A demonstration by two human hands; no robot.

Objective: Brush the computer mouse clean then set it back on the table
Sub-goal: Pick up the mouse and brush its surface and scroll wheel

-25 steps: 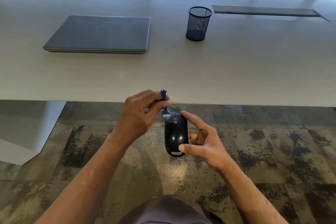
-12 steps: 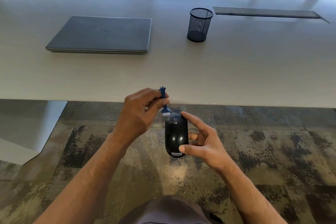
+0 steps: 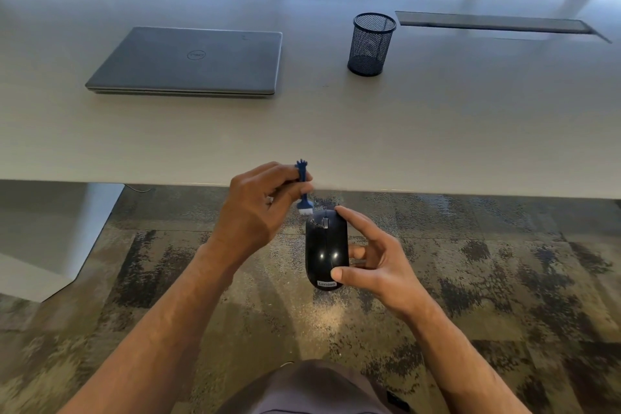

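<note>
Head view: R hand (image 3: 376, 260) pinches mouse (image 3: 326, 247) end to end, off table (image 3: 437, 131) edge, likely so dust drops to floor. L hand (image 3: 258, 208) pinches brush (image 3: 304, 190), bristles at mouse front.

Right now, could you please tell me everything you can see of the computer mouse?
The computer mouse is black, glossy plastic by its look, with a grey scroll wheel near its front and a Lenovo label at its rear. It is held top side up in the air over the carpet, just short of the table edge. The right hand grips it, forefinger at its front and thumb at its rear. The left hand holds a small blue brush, bristles at the mouse's front left corner.
</note>
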